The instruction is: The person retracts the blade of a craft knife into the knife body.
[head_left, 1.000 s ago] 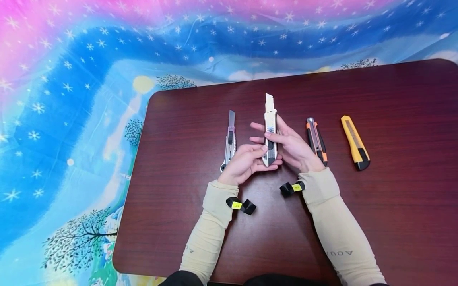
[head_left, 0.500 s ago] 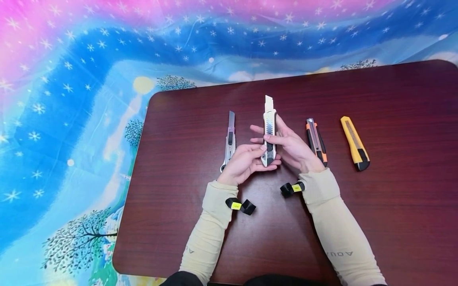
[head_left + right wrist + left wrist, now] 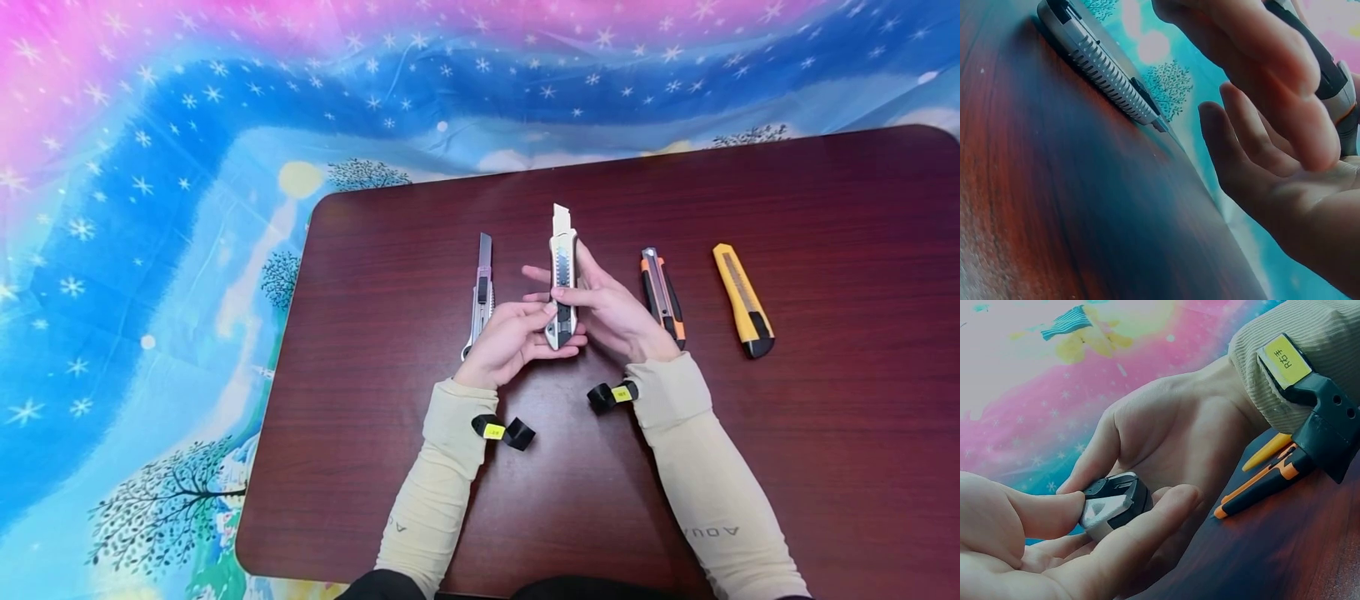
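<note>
One silver utility knife (image 3: 563,265) is held above the tabletop (image 3: 352,400), long axis and blade (image 3: 561,220) pointing away from us, our left hand (image 3: 513,337) pinching it near the butt (image 3: 557,337), our right hand (image 3: 618,315) just farther up.

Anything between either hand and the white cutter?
Nothing visible. The left hand and right hand both already hold the white cutter directly. The silver cutter, orange-and-black cutter and yellow cutter lie on the table to either side, not between.
</note>
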Available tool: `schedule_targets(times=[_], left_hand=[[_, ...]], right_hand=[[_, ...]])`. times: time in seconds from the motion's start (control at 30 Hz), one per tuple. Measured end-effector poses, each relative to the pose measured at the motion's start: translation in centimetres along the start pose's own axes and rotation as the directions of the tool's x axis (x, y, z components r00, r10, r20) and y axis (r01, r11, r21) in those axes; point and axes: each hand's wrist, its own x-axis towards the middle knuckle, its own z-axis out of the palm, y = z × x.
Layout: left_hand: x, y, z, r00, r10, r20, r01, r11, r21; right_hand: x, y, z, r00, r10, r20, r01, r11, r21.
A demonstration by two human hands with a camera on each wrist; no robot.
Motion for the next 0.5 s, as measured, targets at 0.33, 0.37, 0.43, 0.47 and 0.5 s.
schedule_targets(times=[0.33,0.37,0.43,0.47,0.5], left_hand=[[0.09,-0.02,-0.04,1.000,0.011,0.000,-0.011,1.000,0.002],[0.08,0.01,-0.04,1.000,0.012,0.000,-0.012,1.000,-0.001],[0.06,0.06,-0.02,1.000,0.011,0.001,-0.011,1.000,-0.002],[0.07,0.08,-0.02,1.000,0.009,0.002,-0.009,1.000,-0.004],[0.06,0.10,-0.01,1.000,0.008,0.002,-0.008,1.000,-0.005]], right_hand=[[-0.01,-0.10,0.11,1.000,0.008,-0.004,-0.008,0.999,-0.042],[-0.02,-0.11,0.11,1.000,0.011,-0.004,-0.011,0.999,-0.044],[-0.03,-0.09,0.10,1.000,0.016,-0.003,-0.016,0.999,-0.049],[-0.04,-0.08,0.10,1.000,0.017,-0.002,-0.017,0.998,-0.052],[-0.04,-0.07,0.09,1.000,0.019,-0.002,-0.019,0.998,-0.053]])
